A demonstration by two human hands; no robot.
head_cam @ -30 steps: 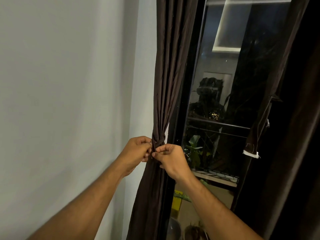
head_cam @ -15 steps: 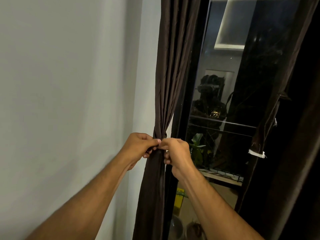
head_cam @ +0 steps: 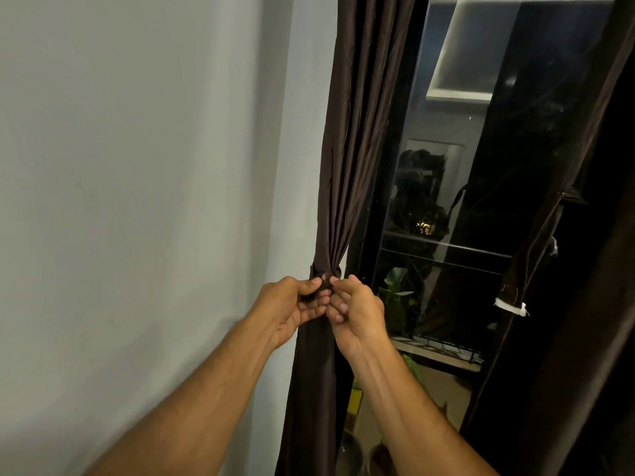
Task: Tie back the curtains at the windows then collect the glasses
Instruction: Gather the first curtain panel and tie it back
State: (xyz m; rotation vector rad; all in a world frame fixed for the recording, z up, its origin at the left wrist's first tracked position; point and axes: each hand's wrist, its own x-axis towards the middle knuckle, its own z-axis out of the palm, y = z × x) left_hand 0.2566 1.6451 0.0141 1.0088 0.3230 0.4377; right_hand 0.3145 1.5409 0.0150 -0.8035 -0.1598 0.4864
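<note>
At your nine o'clock the plain matte wall fills the left half of your view, smooth and pale grey. Against it, from twelve o'clock down to six, hangs the dark brown curtain, a thin, slightly glossy cloth falling in long narrow pleats that pinch into a tight waist at the centre and spread loose again below. At your two o'clock the window glass is black and reflective inside a dark frame, showing a dim mirrored room, a thin horizontal rail and a broad green leaf behind it. At three o'clock a second curtain of the same dark cloth hangs heavy and shadowed, with a narrow tie strap dangling in front of it and ending in a frayed white edge. Dead centre, your left hand and right hand meet at the curtain's waist, fingers curled, each pinching the small dark tieback that rings the gathered folds. Your knuckles and thumbs cover most of that band, so whether it is knotted cannot be told. At six o'clock, low by the frame, a small yellow object shows, too blurred to identify.
</note>
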